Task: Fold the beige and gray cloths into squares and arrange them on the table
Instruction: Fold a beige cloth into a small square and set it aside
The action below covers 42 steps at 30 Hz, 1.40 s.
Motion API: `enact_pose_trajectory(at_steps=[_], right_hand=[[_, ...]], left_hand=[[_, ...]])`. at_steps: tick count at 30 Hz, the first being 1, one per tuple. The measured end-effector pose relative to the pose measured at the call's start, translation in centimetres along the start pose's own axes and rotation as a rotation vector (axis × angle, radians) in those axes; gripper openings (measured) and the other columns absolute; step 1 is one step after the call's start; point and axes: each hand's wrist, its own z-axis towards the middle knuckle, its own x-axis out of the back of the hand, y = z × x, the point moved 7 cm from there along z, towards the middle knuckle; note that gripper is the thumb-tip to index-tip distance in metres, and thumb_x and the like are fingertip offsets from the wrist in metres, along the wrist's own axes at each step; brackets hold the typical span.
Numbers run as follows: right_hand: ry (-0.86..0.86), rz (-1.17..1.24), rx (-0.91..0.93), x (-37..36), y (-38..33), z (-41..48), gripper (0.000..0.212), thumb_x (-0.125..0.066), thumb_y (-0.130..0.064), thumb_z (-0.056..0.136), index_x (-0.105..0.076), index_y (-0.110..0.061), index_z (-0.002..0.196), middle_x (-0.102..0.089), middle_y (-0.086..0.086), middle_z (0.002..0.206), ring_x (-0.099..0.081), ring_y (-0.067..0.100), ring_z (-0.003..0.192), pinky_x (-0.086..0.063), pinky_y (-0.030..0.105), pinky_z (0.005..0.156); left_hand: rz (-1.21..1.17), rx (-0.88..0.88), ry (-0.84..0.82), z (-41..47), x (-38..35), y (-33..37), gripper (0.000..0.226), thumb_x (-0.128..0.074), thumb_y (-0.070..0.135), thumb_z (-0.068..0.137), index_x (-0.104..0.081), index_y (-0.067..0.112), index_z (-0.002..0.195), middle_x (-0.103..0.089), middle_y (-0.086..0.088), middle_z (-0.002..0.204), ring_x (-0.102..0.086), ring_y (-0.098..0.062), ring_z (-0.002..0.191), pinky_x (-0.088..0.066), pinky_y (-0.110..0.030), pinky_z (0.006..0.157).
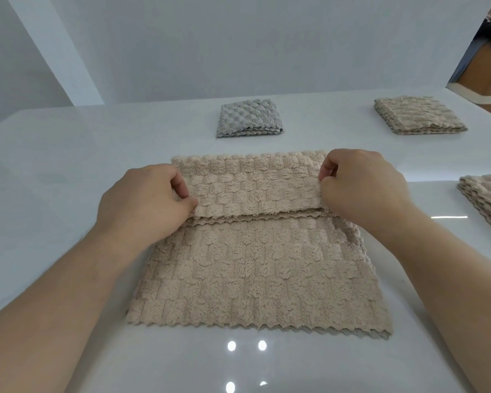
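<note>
Our left hand (145,197) and right hand (360,185) each pinch a side of the folded flap of the beige cloth (247,268), which lies on the white table (54,154) before us. It looks soft, light and floppy; corners seem the best hold.

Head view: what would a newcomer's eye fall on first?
The large beige fluffy cloth at the middle of the white table, its far part folded over toward the person, pinched by the left grip and right grip. Beyond it lie a folded gray square cloth and, farther right, a folded beige square cloth.
</note>
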Motion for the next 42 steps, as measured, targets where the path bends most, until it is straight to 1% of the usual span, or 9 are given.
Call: enact_pose_trajectory(at_steps=[5, 14, 23, 27, 34, 36, 39, 41, 42], right_hand=[[-0.024, -0.066, 0.006, -0.3, 0.0, 0.0, 0.018, -0.052, -0.017, 0.077, -0.063, -0.028, 0.085, -0.063, -0.004, 0.096, -0.061, 0.027, 0.086, -0.048, 0.032, 0.068], [-0.027, -0.145, 0.005, -0.5, 0.1, 0.0, 0.019, -0.052, -0.018, 0.077, -0.063, -0.027, 0.089, -0.062, -0.002, 0.1, -0.061, 0.029, 0.087, -0.046, 0.033, 0.069], [-0.076, -0.233, -0.006, -0.9, 0.1, -0.2, 0.02, -0.05, -0.018, 0.074, -0.059, -0.024, 0.091, -0.056, 0.0, 0.095, -0.061, 0.031, 0.084, -0.05, 0.036, 0.071], [-0.108, -0.282, -0.021, -0.8, 0.2, -0.3, 0.023, -0.051, -0.016, 0.078, -0.059, -0.024, 0.098, -0.055, 0.001, 0.097, -0.059, 0.031, 0.083, -0.04, 0.032, 0.066], [-0.141, -0.323, -0.044, -0.9, 0.3, -0.5, 0.027, -0.051, -0.017, 0.083, -0.056, -0.021, 0.109, -0.053, 0.004, 0.103, -0.054, 0.031, 0.083, -0.042, 0.034, 0.071], [-0.1, -0.317, -0.033, -0.9, 0.2, -0.6, 0.028, -0.051, -0.015, 0.083, -0.054, -0.018, 0.111, -0.05, 0.006, 0.106, -0.053, 0.032, 0.084, -0.043, 0.036, 0.069], [0.133, -0.244, 0.11, 0.4, -1.3, -0.5, 0.033, -0.054, -0.006, 0.08, -0.055, -0.013, 0.112, -0.051, 0.011, 0.112, -0.053, 0.035, 0.096, -0.044, 0.041, 0.071], [0.239, -0.177, 0.27, 0.9, -3.3, -0.7, 0.038, -0.055, -0.001, 0.079, -0.06, -0.009, 0.116, -0.055, 0.013, 0.12, -0.055, 0.036, 0.107, -0.047, 0.046, 0.083], [0.235, -0.152, 0.35, 0.7, -4.5, -0.8, 0.042, -0.055, 0.0, 0.081, -0.061, -0.009, 0.122, -0.057, 0.013, 0.127, -0.055, 0.035, 0.116, -0.046, 0.047, 0.093]], left_hand=[[0.074, -0.004, -0.024, 0.0, -0.2, -0.1, 0.021, -0.072, 0.048, 0.082, -0.063, 0.031, 0.073, -0.06, 0.015, 0.074, -0.055, -0.008, 0.074, -0.04, -0.029, 0.061], [0.174, 0.014, -0.049, 0.1, -0.8, -0.6, 0.02, -0.061, 0.044, 0.089, -0.06, 0.03, 0.075, -0.061, 0.014, 0.078, -0.059, -0.019, 0.084, -0.041, -0.031, 0.067], [0.181, 0.033, -0.089, 0.2, -1.1, -0.9, 0.018, -0.06, 0.043, 0.085, -0.061, 0.028, 0.074, -0.061, 0.011, 0.078, -0.059, -0.02, 0.082, -0.04, -0.03, 0.065], [0.201, 0.053, -0.087, 0.2, -0.9, -1.0, 0.02, -0.057, 0.04, 0.084, -0.064, 0.023, 0.075, -0.064, 0.006, 0.078, -0.06, -0.022, 0.08, -0.044, -0.031, 0.066], [0.324, 0.069, -0.091, 0.2, -1.0, -1.2, 0.029, -0.05, 0.044, 0.087, -0.061, 0.019, 0.076, -0.058, 0.0, 0.076, -0.057, -0.026, 0.075, -0.038, -0.03, 0.062], [0.329, 0.067, -0.092, 0.1, -0.8, -1.1, 0.029, -0.049, 0.044, 0.088, -0.061, 0.019, 0.08, -0.058, 0.0, 0.078, -0.057, -0.026, 0.077, -0.038, -0.031, 0.063], [0.202, 0.014, 0.109, 0.0, 1.7, 0.0, 0.021, -0.05, 0.038, 0.09, -0.06, 0.02, 0.087, -0.058, 0.0, 0.087, -0.056, -0.027, 0.081, -0.04, -0.034, 0.067], [0.001, -0.11, 0.301, -0.4, 3.7, 1.8, 0.011, -0.051, 0.029, 0.09, -0.058, 0.02, 0.09, -0.055, 0.003, 0.091, -0.054, -0.023, 0.082, -0.041, -0.035, 0.069], [-0.088, -0.189, 0.334, -0.4, 4.1, 2.9, 0.009, -0.051, 0.023, 0.092, -0.059, 0.02, 0.095, -0.056, 0.004, 0.095, -0.054, -0.021, 0.086, -0.043, -0.036, 0.072]])
